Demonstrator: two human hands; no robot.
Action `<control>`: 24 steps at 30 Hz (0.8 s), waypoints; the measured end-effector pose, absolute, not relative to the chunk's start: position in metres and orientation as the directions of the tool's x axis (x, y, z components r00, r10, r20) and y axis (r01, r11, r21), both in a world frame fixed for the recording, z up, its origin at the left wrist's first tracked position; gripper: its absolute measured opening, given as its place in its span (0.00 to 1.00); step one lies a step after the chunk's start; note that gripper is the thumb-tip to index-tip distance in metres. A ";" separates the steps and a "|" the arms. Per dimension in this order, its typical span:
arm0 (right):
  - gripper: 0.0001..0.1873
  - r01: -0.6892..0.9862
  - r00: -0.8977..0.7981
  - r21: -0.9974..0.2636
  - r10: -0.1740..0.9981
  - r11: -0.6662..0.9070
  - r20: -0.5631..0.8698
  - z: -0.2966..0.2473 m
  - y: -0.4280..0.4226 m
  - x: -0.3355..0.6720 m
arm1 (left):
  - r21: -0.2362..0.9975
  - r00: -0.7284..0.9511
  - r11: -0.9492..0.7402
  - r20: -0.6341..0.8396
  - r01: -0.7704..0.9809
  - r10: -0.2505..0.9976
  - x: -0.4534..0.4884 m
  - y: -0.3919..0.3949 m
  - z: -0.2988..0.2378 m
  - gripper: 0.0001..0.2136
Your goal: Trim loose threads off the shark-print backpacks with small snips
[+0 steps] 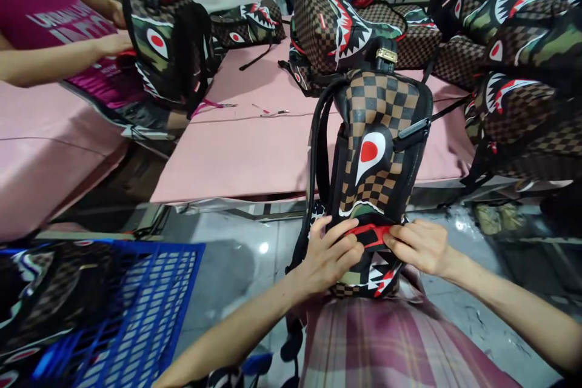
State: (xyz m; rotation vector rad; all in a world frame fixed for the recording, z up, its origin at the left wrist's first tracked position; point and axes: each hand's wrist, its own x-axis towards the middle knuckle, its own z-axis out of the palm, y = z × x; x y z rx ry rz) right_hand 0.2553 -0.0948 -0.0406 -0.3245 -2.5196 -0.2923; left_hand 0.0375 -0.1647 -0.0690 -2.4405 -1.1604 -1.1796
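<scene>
With left hand (330, 254) and right hand (421, 247) we pinch the red trim (370, 234) of the shark-print backpack (379, 133); it likely handles soft and light.

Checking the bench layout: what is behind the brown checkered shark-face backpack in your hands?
Behind the brown checkered shark-face backpack lies the pink table, with a pile of matching shark-print backpacks further back. The table strip directly behind it is hidden.

A smooth, faintly glossy checkered backpack (379, 151) with a gold metal clasp (387, 55) leans against the matt pink cloth-covered table (245, 151) edge.
</scene>
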 end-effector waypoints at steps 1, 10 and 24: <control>0.09 0.281 -0.813 0.135 0.161 0.950 0.560 -0.038 -0.095 0.255 | 0.156 0.370 -0.677 0.738 0.719 0.564 0.036 -0.165 -0.071 0.08; 0.11 0.228 -0.881 -0.071 0.237 0.971 0.410 -0.026 -0.094 0.241 | 0.213 0.317 -0.660 0.745 0.720 0.587 0.028 -0.164 -0.077 0.08; 0.13 0.035 -0.906 0.105 -0.013 0.994 0.424 -0.019 -0.098 0.216 | 0.526 0.145 0.796 -0.799 -0.299 0.583 0.027 -0.170 -0.018 0.23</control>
